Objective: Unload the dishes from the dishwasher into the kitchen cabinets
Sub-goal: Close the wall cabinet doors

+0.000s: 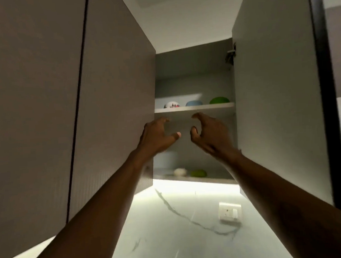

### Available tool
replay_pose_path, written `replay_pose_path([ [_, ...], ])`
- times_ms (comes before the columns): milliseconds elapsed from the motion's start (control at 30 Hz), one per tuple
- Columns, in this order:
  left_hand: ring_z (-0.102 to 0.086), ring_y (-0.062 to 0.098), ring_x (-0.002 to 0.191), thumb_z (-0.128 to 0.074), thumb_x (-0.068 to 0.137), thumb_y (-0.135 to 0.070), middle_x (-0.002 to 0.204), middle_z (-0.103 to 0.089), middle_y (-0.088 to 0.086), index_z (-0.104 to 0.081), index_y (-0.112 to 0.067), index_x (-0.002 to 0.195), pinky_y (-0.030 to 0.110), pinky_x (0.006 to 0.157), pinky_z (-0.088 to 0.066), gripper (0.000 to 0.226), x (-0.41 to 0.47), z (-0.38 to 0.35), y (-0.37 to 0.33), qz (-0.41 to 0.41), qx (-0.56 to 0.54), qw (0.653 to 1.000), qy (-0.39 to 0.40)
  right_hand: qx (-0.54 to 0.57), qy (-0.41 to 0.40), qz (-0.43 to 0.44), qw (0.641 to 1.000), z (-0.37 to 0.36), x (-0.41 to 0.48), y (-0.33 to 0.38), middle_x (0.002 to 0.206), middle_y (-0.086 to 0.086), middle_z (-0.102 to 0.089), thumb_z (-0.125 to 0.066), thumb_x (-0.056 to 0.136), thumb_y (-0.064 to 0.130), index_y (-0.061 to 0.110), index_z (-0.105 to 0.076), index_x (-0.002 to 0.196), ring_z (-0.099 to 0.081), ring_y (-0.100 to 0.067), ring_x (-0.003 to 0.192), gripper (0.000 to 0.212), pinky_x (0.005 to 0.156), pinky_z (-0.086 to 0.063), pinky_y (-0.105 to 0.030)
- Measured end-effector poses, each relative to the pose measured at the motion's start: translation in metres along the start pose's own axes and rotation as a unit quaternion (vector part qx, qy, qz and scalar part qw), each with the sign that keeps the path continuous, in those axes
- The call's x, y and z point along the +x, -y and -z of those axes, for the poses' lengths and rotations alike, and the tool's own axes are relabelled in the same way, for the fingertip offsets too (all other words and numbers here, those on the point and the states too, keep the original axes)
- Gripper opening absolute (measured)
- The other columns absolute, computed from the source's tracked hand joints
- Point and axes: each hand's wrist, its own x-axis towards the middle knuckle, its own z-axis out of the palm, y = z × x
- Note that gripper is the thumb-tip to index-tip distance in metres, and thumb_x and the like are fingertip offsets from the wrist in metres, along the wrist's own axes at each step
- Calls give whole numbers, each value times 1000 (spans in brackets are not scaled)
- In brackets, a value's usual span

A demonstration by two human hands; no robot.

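I look up into an open wall cabinet (pixel 192 71). On its upper shelf (pixel 194 107) stand a white patterned bowl (pixel 171 104), a blue bowl (pixel 193 103) and a green bowl (pixel 219 100). The lower shelf (pixel 194 178) holds a pale blue bowl (pixel 165 159), a small white dish (pixel 179 171) and a green dish (pixel 198 173). My left hand (pixel 158 136) and my right hand (pixel 208 133) are raised side by side just below the upper shelf. Their fingers are loosely curved and hold nothing.
The cabinet's right door (pixel 277 94) swings open beside my right arm. A closed grey door (pixel 114 104) flanks the left side. Below, a lit marble backsplash (pixel 171 218) carries a white wall socket (pixel 230 213).
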Motion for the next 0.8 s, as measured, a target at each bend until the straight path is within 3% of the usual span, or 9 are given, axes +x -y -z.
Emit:
replay_pose_path([
  [100, -51, 26, 132, -79, 83, -48, 145, -54, 4, -51, -25, 142, 31, 99, -43, 69, -37, 9, -21, 17, -4, 999, 27, 7, -5, -9, 1000, 29, -30, 20, 112, -3, -69, -58, 91, 34, 18, -57, 130, -64, -18, 94, 42, 81, -42, -24],
  [267, -49, 30, 134, -80, 79, -49, 147, -51, 6, -41, -32, 146, 52, 109, -45, 79, -91, 23, -70, -10, -61, 996, 64, 12, -17, 9, 1000, 78, -67, 51, 113, -4, -69, -65, 89, 30, 17, -60, 125, -66, -19, 96, 39, 90, -53, -36],
  [500, -53, 29, 130, -80, 84, -37, 142, -56, 9, -44, -20, 146, 54, 112, -41, 74, -119, 52, -141, -92, -72, 990, 79, -33, -64, 49, 996, 159, -91, 77, 110, -7, -70, -64, 87, 33, 15, -61, 118, -67, -25, 92, 36, 83, -58, -43],
  [700, -61, 27, 119, -71, 81, -47, 134, -63, 10, -54, -16, 136, 55, 105, -48, 66, -130, 50, -196, -141, -119, 981, 62, -51, -123, 6, 991, 215, -100, 72, 125, -8, -67, -44, 90, 40, 10, -64, 120, -64, -25, 113, 46, 96, -54, -46],
  [800, -66, 21, 109, -75, 83, -48, 125, -68, 8, -61, -13, 129, 49, 97, -55, 59, -132, 40, -215, -150, -120, 980, 49, -55, -143, -26, 988, 232, -106, 62, 131, -6, -65, -48, 91, 37, 12, -64, 122, -63, -24, 118, 42, 97, -54, -40],
])
